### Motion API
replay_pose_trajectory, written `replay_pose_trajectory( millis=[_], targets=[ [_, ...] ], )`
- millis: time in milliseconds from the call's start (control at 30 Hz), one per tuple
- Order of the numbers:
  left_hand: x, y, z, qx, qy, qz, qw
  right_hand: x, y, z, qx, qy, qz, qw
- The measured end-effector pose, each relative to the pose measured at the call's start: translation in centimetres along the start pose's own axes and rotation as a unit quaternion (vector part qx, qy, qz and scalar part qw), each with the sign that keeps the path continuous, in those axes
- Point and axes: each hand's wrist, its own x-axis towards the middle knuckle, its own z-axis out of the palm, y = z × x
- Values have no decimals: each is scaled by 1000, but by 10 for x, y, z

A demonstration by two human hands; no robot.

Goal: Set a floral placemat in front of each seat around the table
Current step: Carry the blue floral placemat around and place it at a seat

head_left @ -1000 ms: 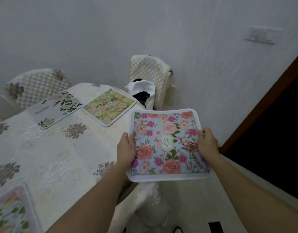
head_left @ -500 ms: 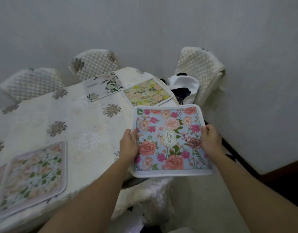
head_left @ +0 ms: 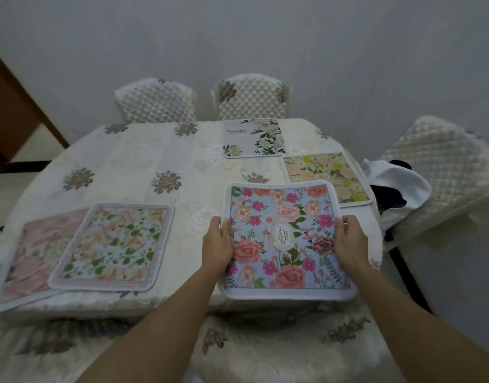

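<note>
I hold a blue floral placemat (head_left: 284, 239) over the near right part of the table (head_left: 122, 172). My left hand (head_left: 217, 246) grips its left edge and my right hand (head_left: 349, 243) grips its right edge. Its far edge overlaps a yellow floral placemat (head_left: 320, 168) lying at the right side. A white placemat with green leaves (head_left: 253, 138) lies at the far edge before a chair. At the near left, a green-and-peach placemat (head_left: 113, 241) lies partly on top of a pink placemat (head_left: 33, 255).
Two quilted chairs (head_left: 156, 102) (head_left: 251, 96) stand at the far side against the wall. A third quilted chair (head_left: 445, 172) is at the right with white and dark cloth (head_left: 398, 183) on it. A cushioned seat (head_left: 279, 352) is right below me.
The view has swung left, so the whole table now lies ahead. The blue placemat, held in both hands, has moved from beside the table's edge to over its near right part.
</note>
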Motion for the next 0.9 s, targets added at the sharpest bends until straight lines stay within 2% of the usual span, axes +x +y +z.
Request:
replay_pose_trajectory(
  millis=[200,400,700,900],
  targets=[
    [41,-14,-9,35,22,-16,999,35,-8,45,-12,-25,-2,1000],
    [79,-44,4,-1,21,-111,994,70,5,78,-23,-77,7,997],
    [94,-90,26,36,21,-170,985,75,56,128,-38,-152,85,984],
    [93,-101,28,36,37,-188,981,79,64,138,-76,-175,89,978]
  ],
)
